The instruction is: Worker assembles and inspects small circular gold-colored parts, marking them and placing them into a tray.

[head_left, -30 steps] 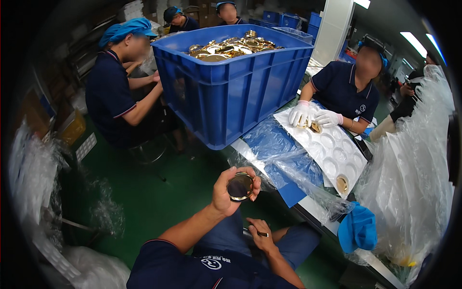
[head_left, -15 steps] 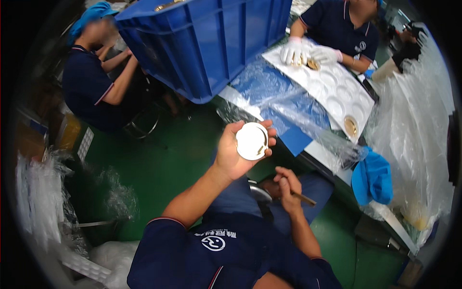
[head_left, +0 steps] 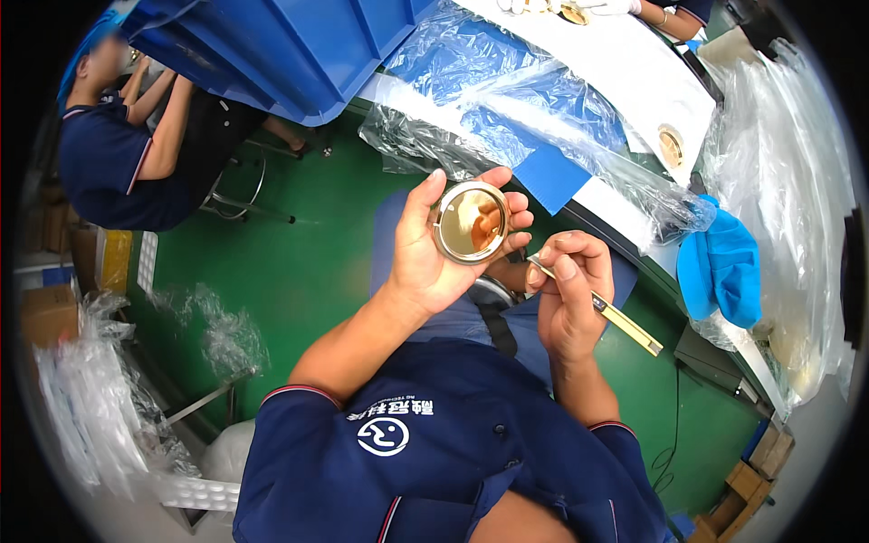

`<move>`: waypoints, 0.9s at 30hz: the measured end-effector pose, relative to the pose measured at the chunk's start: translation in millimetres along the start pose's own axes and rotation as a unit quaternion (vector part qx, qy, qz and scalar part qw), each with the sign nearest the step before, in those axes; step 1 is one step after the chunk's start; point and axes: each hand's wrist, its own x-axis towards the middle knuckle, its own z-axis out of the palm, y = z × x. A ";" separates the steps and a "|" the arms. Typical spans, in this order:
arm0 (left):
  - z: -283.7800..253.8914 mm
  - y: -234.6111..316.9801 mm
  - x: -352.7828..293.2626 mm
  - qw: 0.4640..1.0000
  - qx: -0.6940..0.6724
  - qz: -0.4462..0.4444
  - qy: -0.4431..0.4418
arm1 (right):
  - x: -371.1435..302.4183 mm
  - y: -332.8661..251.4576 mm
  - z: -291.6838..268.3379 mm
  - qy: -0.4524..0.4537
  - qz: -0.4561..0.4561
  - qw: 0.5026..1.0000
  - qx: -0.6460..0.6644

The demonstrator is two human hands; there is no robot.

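My left hand (head_left: 424, 258) is closed around the edge of a round gold case (head_left: 471, 223) with a mirror-like face and a raised rim. Its face is turned up and reflects orange-brown shapes. Just right of it, my right hand (head_left: 577, 299) grips a slim yellow utility knife (head_left: 627, 327). The knife's thin metal tip pokes out past the fingers toward the case, apart from it, while the handle slants down to the right.
Ahead stands a worktable with plastic film, a blue sheet (head_left: 554, 172) and a white tray (head_left: 634, 72) holding a gold round piece (head_left: 670, 147). A big blue crate (head_left: 299, 54), a blue cap (head_left: 720, 262), a seated co-worker (head_left: 118, 154) and a gloved co-worker surround me.
My right hand has risen beside the case, bringing the knife's tip near it. The case's white glare has given way to a gold reflection. The whole view has shifted.
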 end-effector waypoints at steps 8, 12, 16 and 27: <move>4.4 -0.4 -0.2 0.999 -0.037 0.015 -0.015 | 18.9 -0.9 1.8 0.001 -0.026 1.000 0.009; -4.9 3.0 4.0 0.997 -0.060 -0.039 -0.026 | 30.8 -6.4 0.2 -0.034 -0.054 0.998 -0.013; 8.8 0.3 3.9 0.997 -0.056 -0.047 0.037 | 39.0 -9.9 2.9 -0.055 -0.041 0.996 -0.064; 2.5 1.9 5.8 0.999 0.023 -0.015 0.018 | 47.2 -8.4 -6.2 -0.033 0.031 0.998 0.044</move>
